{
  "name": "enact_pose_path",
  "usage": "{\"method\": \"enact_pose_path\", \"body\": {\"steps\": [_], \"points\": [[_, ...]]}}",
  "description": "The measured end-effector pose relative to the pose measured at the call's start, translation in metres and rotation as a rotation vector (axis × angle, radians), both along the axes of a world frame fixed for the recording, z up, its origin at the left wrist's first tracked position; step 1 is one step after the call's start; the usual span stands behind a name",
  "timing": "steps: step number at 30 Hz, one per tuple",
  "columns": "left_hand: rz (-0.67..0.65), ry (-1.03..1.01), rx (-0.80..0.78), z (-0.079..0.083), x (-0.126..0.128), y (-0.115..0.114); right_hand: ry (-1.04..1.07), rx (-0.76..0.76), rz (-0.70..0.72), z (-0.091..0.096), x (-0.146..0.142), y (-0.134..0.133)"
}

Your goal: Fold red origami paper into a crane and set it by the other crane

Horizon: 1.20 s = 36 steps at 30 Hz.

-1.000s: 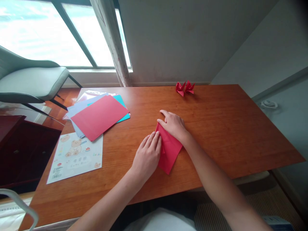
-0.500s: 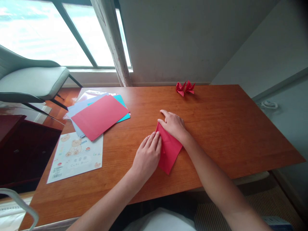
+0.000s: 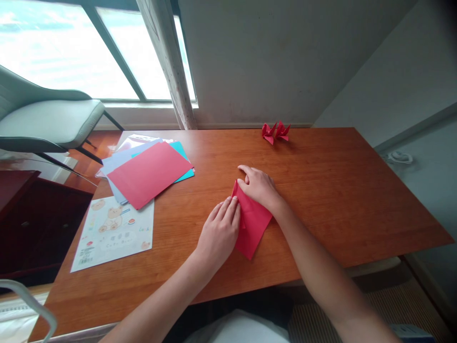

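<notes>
A folded sheet of red paper (image 3: 254,224) lies on the table in front of me, its narrow point facing away. My left hand (image 3: 221,226) lies flat along the paper's left edge, fingers stretched out and fingertips on a fold near the point. On the upper right side of the same paper rests my right hand (image 3: 260,186). Its thumb is by the point and its index finger reaches out past it, apart from the thumb; the other fingers are partly hidden. Two folded red paper cranes (image 3: 269,134) stand together at the far edge of the table.
A stack of coloured sheets with red paper (image 3: 150,174) on top lies at the left of the wooden table (image 3: 339,190). Nearer sits a white sheet with printed bears (image 3: 114,238). A chair (image 3: 50,119) stands beyond the left edge, and a wall (image 3: 250,66) runs behind.
Both hands and the red paper keep nearly the same place. The right thumb has shifted slightly at the paper's point, and the whole view has moved a little.
</notes>
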<state>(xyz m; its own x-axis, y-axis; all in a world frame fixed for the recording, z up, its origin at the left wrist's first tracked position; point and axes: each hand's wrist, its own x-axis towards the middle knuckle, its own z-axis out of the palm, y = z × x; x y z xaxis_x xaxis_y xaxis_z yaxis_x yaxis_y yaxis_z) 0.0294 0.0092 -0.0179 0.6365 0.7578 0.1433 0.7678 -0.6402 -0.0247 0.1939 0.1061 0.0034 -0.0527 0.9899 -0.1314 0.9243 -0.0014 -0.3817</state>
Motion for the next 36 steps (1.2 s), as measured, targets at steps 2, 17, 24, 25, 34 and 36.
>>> {"method": "enact_pose_path", "body": {"steps": [2, 17, 24, 25, 34, 36], "points": [[-0.002, 0.000, 0.005, -0.0003, -0.0003, 0.0001, -0.002, 0.007, 0.003, -0.0005, -0.0002, -0.0009], [-0.002, -0.004, 0.012, 0.0004, -0.0003, -0.0003, -0.031, -0.002, -0.024, -0.0012, -0.0026, 0.0000], [-0.007, 0.000, 0.012, 0.0000, -0.0005, -0.0006, -0.031, 0.008, -0.021, -0.0013, -0.0024, -0.0006], [-0.006, 0.000, 0.012, 0.0000, -0.0004, -0.0006, -0.031, 0.005, -0.021, -0.0012, -0.0023, -0.0006], [-0.009, 0.001, 0.011, 0.0008, -0.0007, -0.0004, -0.026, -0.001, -0.013, -0.0012, -0.0019, -0.0003], [-0.007, 0.002, 0.005, 0.0011, -0.0008, -0.0004, -0.026, -0.009, -0.016, -0.0012, -0.0021, -0.0001]]}}
